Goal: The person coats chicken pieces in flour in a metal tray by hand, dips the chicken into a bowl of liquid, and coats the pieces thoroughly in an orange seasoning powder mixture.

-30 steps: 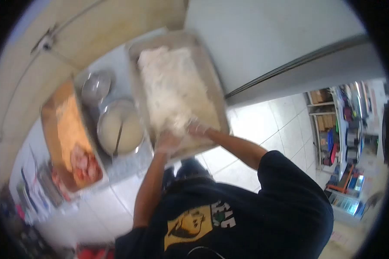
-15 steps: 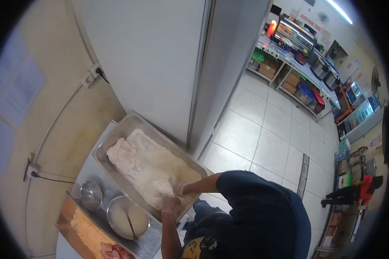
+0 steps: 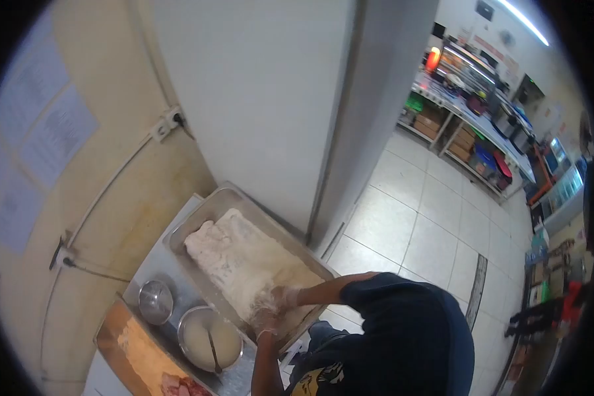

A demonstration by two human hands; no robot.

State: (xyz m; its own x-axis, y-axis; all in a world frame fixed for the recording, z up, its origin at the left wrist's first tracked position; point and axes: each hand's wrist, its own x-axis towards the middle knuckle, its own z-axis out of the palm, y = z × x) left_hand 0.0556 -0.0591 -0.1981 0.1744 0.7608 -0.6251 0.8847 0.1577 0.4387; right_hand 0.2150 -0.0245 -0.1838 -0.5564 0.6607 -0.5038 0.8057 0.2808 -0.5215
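A deep metal tray (image 3: pixel 201 208) holds a broad bed of white flour (image 3: pixel 244 254), with a lumpy, flour-coated heap (image 3: pixel 204 243) at its far end. Both hands are down in the flour at the near end, close together. My right hand (image 3: pixel 285 298) comes in from the upper side, and my left hand (image 3: pixel 266 321) is just below it. White flour is blurred around their fingers, so their grip and anything between them cannot be made out. Beside the tray stand a metal bowl of cloudy pale liquid (image 3: pixel 228 343), with a dark-handled utensil (image 3: pixel 212 350) in it, and a smaller metal bowl (image 3: pixel 156 302).
A second tray (image 3: pixel 109 330) holds orange-yellow powder (image 3: pixel 138 350) and raw reddish meat (image 3: pixel 185 386). A tall pale cabinet (image 3: pixel 257 99) rises behind the flour tray. Wall sockets with cables (image 3: pixel 165 125) are on the left. A person in red and black (image 3: pixel 548 317) is far right.
My hands have moved within the flour, and the white lump by them is now blurred. The whole view has shifted, so the tray appears lower and further right.
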